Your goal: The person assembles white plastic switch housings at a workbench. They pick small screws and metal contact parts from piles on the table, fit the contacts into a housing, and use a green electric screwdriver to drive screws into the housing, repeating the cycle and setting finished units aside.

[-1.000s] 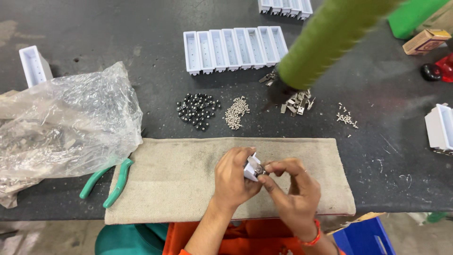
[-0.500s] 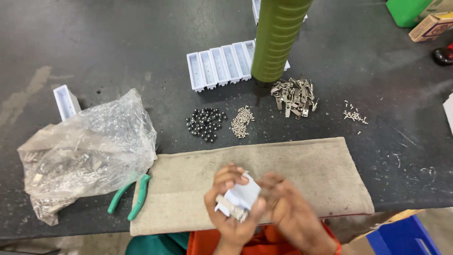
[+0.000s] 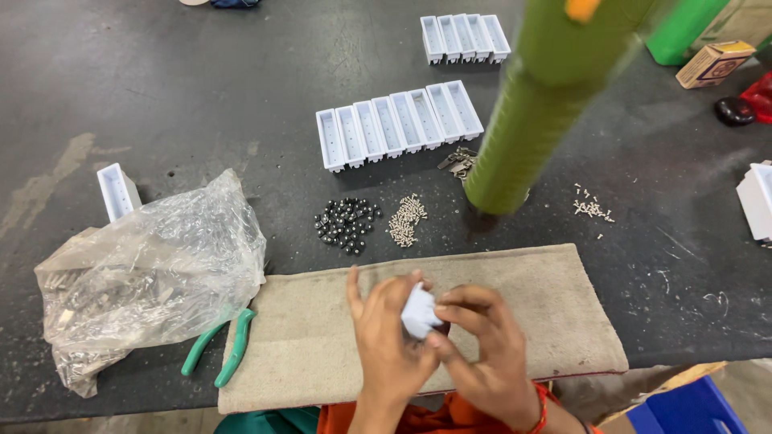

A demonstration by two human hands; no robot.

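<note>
I count seven white trays in the near row (image 3: 400, 126); four more in the far row (image 3: 465, 37); one lone white tray (image 3: 117, 191) at my left; one small white part (image 3: 420, 312) between my two hands; one pair of green-handled pliers (image 3: 218, 348); one clear plastic bag (image 3: 149, 273); one green cylinder (image 3: 537, 112); one beige cloth (image 3: 531, 305); the black balls (image 3: 346, 224) and pale screws (image 3: 406, 220) are too many to count.

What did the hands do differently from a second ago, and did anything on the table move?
Both hands keep hold of the small white plastic piece over the beige cloth; it dipped lower half a second ago and is back up now, turned differently between the fingers. On the table nothing changed: the green pliers, plastic bag, black balls and row of white trays lie as before.
</note>
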